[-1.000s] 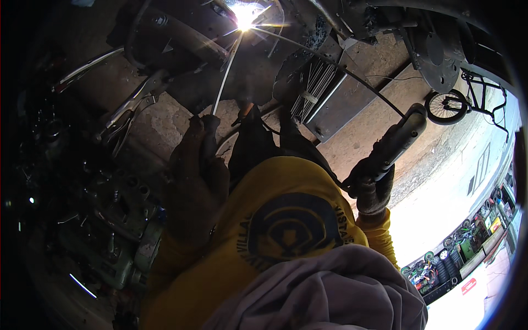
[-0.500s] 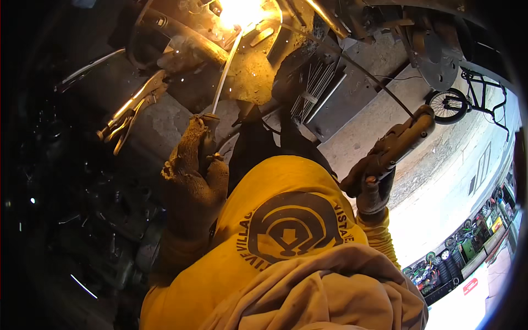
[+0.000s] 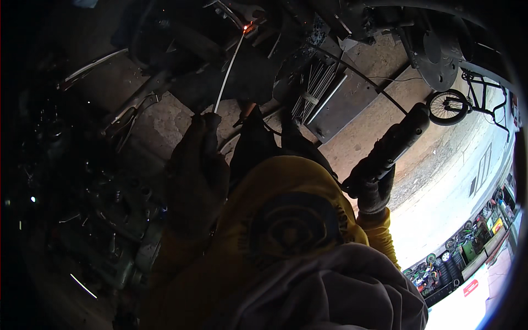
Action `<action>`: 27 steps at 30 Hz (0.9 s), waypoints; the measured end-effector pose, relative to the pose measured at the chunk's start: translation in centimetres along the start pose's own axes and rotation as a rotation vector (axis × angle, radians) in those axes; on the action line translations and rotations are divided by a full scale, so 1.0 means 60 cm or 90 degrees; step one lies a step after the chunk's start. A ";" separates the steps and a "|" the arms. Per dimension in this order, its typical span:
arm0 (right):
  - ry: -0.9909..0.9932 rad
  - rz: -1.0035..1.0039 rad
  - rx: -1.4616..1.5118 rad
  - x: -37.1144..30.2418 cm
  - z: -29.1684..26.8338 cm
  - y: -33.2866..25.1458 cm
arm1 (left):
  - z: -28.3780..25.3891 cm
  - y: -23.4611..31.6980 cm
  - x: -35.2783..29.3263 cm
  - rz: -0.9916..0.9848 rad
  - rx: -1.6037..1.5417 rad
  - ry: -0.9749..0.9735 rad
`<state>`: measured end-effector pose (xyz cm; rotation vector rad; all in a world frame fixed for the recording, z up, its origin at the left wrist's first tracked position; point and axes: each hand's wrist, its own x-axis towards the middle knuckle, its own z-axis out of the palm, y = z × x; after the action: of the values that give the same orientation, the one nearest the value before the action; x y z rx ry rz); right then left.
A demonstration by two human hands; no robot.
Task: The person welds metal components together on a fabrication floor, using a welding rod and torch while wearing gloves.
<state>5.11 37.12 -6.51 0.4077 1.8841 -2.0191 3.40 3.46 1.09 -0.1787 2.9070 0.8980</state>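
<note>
My left hand (image 3: 198,165), in a dark work glove, is closed around the lower end of a pale, thin welding rod (image 3: 228,74). The rod slants up to dark metal pieces (image 3: 253,19), where a small spot glows orange-red at its tip. Whether a holder sits inside that fist is too dark to tell. Out to the right, my gloved right hand (image 3: 371,187) grips a dark cylindrical handle (image 3: 404,135). From its upper end a long, thin dark rod (image 3: 363,80) runs up and left to the metalwork. Locking pliers (image 3: 135,107) stand left of the pale rod.
A bundle of thin metal rods (image 3: 316,88) lies beyond my legs, beside a flat metal plate (image 3: 352,107). A bicycle frame with a wheel (image 3: 448,107) is at the far right. Dark machine parts (image 3: 110,209) crowd the left. A perforated metal plate (image 3: 440,69) hangs upper right.
The bright welding glare has gone out, leaving a small glowing spot and a much darker scene. The right-hand handle has shifted slightly left. My left hand has hardly moved.
</note>
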 end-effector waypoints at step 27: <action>-0.008 0.028 0.032 0.007 0.010 -0.008 | 0.002 -0.006 -0.001 0.036 0.035 0.037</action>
<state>4.57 36.52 -6.24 0.4439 1.8038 -2.0396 3.53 3.24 0.83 -0.1225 3.0011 0.8336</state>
